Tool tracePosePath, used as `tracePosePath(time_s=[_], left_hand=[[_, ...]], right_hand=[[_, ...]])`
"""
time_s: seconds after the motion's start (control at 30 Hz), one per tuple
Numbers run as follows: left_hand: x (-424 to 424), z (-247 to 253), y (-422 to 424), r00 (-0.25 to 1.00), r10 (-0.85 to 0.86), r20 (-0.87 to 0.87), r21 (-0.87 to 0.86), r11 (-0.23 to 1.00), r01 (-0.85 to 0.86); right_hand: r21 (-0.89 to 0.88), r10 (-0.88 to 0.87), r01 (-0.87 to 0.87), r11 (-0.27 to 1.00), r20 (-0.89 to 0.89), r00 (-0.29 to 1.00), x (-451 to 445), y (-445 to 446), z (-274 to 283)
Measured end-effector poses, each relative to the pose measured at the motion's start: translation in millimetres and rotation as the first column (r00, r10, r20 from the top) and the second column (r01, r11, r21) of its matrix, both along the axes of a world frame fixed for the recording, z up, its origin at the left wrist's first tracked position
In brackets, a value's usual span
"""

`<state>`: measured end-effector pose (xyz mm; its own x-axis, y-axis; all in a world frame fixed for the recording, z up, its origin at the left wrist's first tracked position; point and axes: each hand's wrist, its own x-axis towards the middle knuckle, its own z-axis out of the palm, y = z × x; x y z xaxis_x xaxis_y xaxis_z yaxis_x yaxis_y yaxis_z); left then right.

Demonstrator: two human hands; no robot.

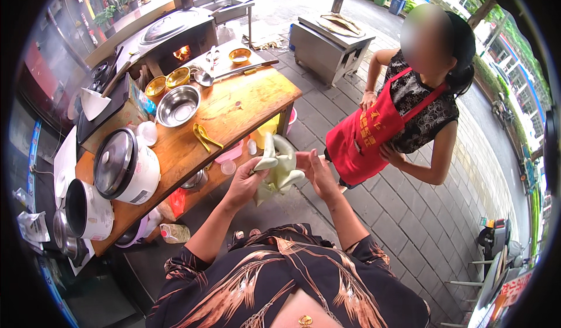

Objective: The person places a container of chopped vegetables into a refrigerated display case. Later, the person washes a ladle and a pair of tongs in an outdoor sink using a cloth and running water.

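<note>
My left hand (pixel 245 178) grips a pale green bundle of soft material (pixel 284 166) that hangs in looped, tube-like folds in front of my chest. What exactly it is cannot be made out. On its other side my right hand (pixel 321 174) is held up with fingers apart and palm turned towards the bundle. It appears to hold nothing. Beyond my left hand, a wooden table (pixel 258 96) carries two yellow spoons (pixel 204 136), a steel bowl (pixel 179 106) and a lidded white rice cooker (pixel 140 170).
A person in a red apron (pixel 368 131) stands close on my right. Further back are a stove with a burning fire (pixel 182 53) and a steel cart (pixel 328 47). A wok spatula (pixel 245 68) lies along the table's far end. An oil jug (pixel 175 233) stands low at left.
</note>
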<state>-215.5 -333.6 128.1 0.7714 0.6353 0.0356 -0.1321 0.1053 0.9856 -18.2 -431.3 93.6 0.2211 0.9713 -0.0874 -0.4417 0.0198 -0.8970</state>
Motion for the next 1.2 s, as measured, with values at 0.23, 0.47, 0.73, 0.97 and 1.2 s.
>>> tracePosePath(time_s=[0.23,0.47,0.73,0.97,1.2], left_hand=[[-6,-22,9,0.984,-0.178,-0.022,0.226,0.958,0.178],[-8,-18,3,0.986,-0.165,-0.011,-0.026,0.986,0.164],[-8,-35,5,0.992,-0.097,0.078,-0.186,0.976,0.110],[-4,-33,7,0.997,-0.022,-0.078,-0.389,0.921,-0.010],[-2,-40,6,0.998,0.046,-0.043,-0.304,0.951,-0.057]], right_hand=[[0.100,0.076,-0.053,0.994,-0.251,0.965,-21,5,16],[0.150,-0.086,0.126,0.981,-0.249,0.965,-24,10,24],[0.093,-0.086,0.107,0.990,-0.204,0.975,-33,15,37],[0.049,-0.088,0.101,0.994,-0.207,0.974,-30,16,22],[0.114,-0.018,0.065,0.991,-0.378,0.926,-32,6,11]])
